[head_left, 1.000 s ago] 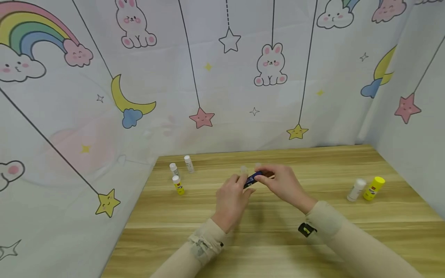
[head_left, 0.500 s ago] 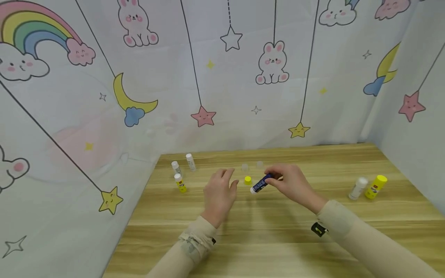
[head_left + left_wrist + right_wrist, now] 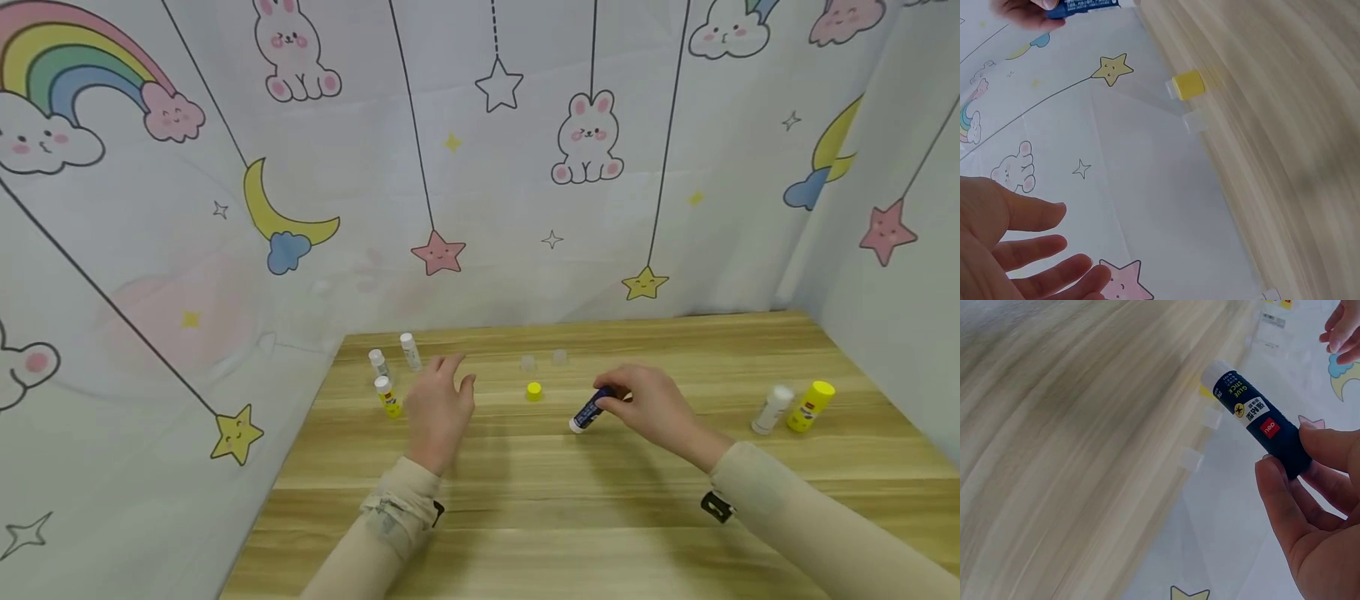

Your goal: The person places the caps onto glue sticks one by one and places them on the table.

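Observation:
My right hand [image 3: 656,410] pinches a dark blue glue stick [image 3: 588,411] between thumb and fingers and holds it tilted. Its white end points down and to the left. In the right wrist view, the label on the glue stick [image 3: 1254,412] faces the camera. My left hand [image 3: 435,417] holds nothing, its fingers spread and relaxed. Nearest to that hand stands a small yellow glue stick with a white end [image 3: 387,397], partly behind it. Between the hands, a yellow cap [image 3: 534,391] sits on the table.
Two clear caps [image 3: 528,362] [image 3: 560,357] lie behind the yellow one. Two white tubes [image 3: 378,363] [image 3: 410,352] stand at the back left. At the right are a larger white tube [image 3: 772,409] and a yellow tube [image 3: 811,406]. A patterned curtain [image 3: 495,183] borders the wooden table [image 3: 525,533].
My hands have come apart. The left let go of the glue stick and moved left, uncovering the yellow cap; the right drew the glue stick to the right.

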`<state>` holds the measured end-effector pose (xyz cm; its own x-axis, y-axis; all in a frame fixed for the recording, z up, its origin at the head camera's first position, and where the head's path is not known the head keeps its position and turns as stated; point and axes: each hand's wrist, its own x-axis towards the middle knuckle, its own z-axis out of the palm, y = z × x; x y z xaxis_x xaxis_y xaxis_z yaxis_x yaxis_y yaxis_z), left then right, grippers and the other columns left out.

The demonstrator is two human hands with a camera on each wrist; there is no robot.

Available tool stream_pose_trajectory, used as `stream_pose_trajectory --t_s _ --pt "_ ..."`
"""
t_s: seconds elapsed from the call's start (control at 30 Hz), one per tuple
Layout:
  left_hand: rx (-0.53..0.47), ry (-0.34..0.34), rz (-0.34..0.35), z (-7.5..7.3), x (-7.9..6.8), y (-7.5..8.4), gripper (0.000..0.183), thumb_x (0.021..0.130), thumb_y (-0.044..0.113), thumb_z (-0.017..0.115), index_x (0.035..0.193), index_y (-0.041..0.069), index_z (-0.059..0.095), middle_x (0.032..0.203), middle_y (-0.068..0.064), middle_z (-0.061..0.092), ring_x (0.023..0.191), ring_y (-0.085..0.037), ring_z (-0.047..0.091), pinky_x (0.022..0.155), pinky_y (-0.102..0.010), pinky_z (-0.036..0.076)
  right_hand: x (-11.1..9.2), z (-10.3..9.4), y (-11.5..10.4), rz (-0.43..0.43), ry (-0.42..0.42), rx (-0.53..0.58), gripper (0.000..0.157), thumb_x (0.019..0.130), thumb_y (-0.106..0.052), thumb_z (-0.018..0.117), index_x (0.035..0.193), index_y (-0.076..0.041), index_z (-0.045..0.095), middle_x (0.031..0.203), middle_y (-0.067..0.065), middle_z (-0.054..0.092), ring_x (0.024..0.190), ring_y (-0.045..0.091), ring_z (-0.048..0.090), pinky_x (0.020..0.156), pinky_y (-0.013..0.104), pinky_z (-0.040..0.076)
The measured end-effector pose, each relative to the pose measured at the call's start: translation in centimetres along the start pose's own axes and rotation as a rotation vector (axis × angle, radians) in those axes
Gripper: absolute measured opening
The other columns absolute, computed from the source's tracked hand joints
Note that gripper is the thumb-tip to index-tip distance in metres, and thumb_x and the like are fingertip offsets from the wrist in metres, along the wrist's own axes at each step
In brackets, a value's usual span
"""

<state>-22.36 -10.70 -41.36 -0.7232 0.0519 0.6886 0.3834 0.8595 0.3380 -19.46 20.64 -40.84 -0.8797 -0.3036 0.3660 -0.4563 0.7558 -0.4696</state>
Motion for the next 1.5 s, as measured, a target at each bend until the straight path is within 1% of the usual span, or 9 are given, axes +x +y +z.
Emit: stream_pose_trajectory --t_s 0.1,0.37,0.5,0.63,0.73,0.93,1.03,1.27,1.5 --pt "-0.008 0.004 -0.020 -0.2 0.4 -0.5 0.032 0.084 0.015 0.083 0.114 0.008 0.073 0.101 -0.010 0.069 0.075 -0.026 0.068 0.058 -0.040 0.054 -0.4 -0.2 0.5 0.005 -0.010 -0.014 0.019 0.086 -0.015 0.082 0.105 -0.012 0.076 0.093 -0.005 0.069 0.076 0.005 0.061 0.068 0.027 0.056" --pt "-0.008 0.031 -0.082 -0.5 1.3 -2.2 0.031 0.085 0.016 0.083 0.113 0.008 0.074 0.100 -0.011 0.069 0.071 -0.030 0.067 0.054 -0.043 0.051 -1.3 -1.1 1.8 0.010 -0.012 -0.058 0.020 0.085 -0.014 0.082 0.105 -0.011 0.076 0.093 -0.005 0.070 0.076 0.004 0.062 0.068 0.029 0.056" --pt "-0.022 0.017 -0.157 -0.8 1.8 -2.9 0.030 0.085 0.017 0.083 0.112 0.009 0.074 0.104 -0.011 0.070 0.074 -0.032 0.067 0.056 -0.047 0.051 -1.6 -1.8 2.4 0.006 -0.019 -0.084 0.022 0.085 -0.013 0.082 0.106 -0.010 0.076 0.094 -0.004 0.070 0.077 0.005 0.063 0.068 0.029 0.056" --pt "-0.038 -0.003 -0.234 -1.2 2.2 -3.9 0.028 0.086 0.020 0.082 0.112 0.010 0.075 0.110 -0.011 0.070 0.081 -0.034 0.068 0.060 -0.049 0.052 -1.8 -2.5 2.7 0.013 -0.040 -0.106 0.023 0.086 -0.013 0.082 0.108 -0.008 0.076 0.095 -0.002 0.069 0.078 0.007 0.063 0.067 0.030 0.056" --pt "-0.036 -0.008 -0.266 -1.3 2.5 -4.7 0.028 0.087 0.022 0.081 0.112 0.010 0.075 0.112 -0.013 0.070 0.085 -0.036 0.069 0.061 -0.050 0.053 -2.0 -3.1 2.9 0.021 -0.050 -0.131 0.024 0.086 -0.013 0.081 0.109 -0.007 0.075 0.096 -0.001 0.070 0.078 0.008 0.064 0.067 0.032 0.057" --pt "-0.032 -0.009 -0.329 -1.3 2.7 -6.3 0.031 0.087 0.023 0.080 0.114 0.011 0.075 0.109 -0.014 0.069 0.080 -0.035 0.066 0.062 -0.049 0.051 -2.6 -4.2 3.6 0.029 -0.070 -0.177 0.023 0.086 -0.013 0.082 0.108 -0.008 0.075 0.091 -0.004 0.067 0.076 0.008 0.063 0.064 0.031 0.054" --pt "-0.017 -0.007 -0.347 -1.4 2.6 -7.2 0.031 0.086 0.022 0.080 0.115 0.011 0.075 0.107 -0.015 0.069 0.080 -0.035 0.066 0.063 -0.049 0.051 -3.0 -4.9 4.0 0.025 -0.074 -0.197 0.023 0.085 -0.012 0.082 0.107 -0.008 0.075 0.090 -0.005 0.066 0.074 0.007 0.062 0.062 0.030 0.052" --pt "0.000 -0.018 -0.365 -1.3 2.3 -9.1 0.031 0.086 0.021 0.081 0.114 0.010 0.075 0.109 -0.016 0.068 0.089 -0.036 0.065 0.068 -0.052 0.051 -3.9 -6.3 4.9 0.023 -0.093 -0.240 0.024 0.084 -0.012 0.082 0.107 -0.005 0.075 0.088 -0.003 0.066 0.069 0.006 0.059 0.058 0.028 0.049" --pt "0.006 -0.029 -0.418 -1.2 2.2 -10.2 0.034 0.086 0.022 0.081 0.116 0.008 0.073 0.108 -0.018 0.067 0.086 -0.037 0.064 0.068 -0.054 0.050 -4.0 -8.1 4.9 0.045 -0.144 -0.265 0.026 0.085 -0.012 0.081 0.108 -0.002 0.075 0.092 0.002 0.068 0.069 0.007 0.058 0.057 0.029 0.048"
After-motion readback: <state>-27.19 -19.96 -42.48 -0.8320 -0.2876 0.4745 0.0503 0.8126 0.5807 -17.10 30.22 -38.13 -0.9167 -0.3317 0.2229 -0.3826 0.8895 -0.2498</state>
